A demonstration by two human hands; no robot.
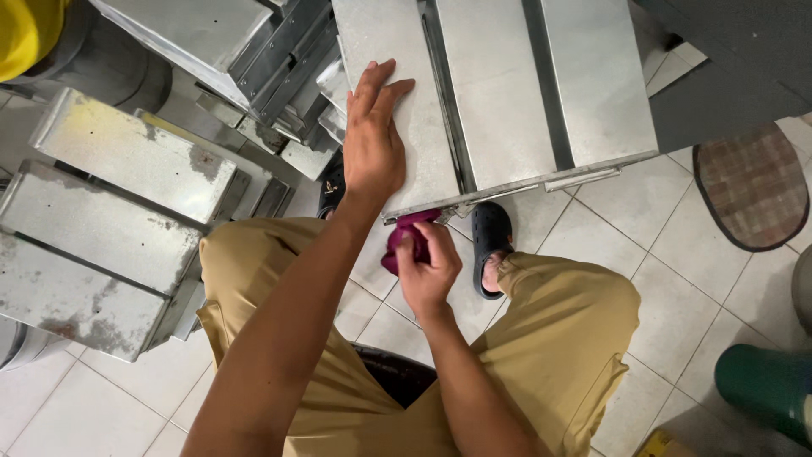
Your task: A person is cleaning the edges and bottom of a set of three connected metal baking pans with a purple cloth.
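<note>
Head view, looking straight down over the person's knees: at far left, worn grey metal boxes [101, 228] are stacked close against the left thigh of the tan trousers [279, 338], with more folded sheet-metal parts [254, 51] crowded above them, so that side is packed tight. Next comes the left hand [372, 140], its forearm running up from the lower left; the palm lies flat on the galvanised metal panel [499, 93], fingers held straight and close together, pointing away from the body, thumb slightly out, gripping nothing. Just right of it and nearer the body, the right hand [430, 267] is curled, fingers and thumb pinching a bunched magenta cloth [404, 237] against the panel's near edge, where a folded lip [516, 186] runs up to the right. A dark clog [491, 245] on the right foot shows under that edge. Rightward, white floor tiles [677, 279] lie open beyond the right knee, bounded by a checked mat [753, 186] at the upper right and a green container [770, 389] at the lower right corner.
</note>
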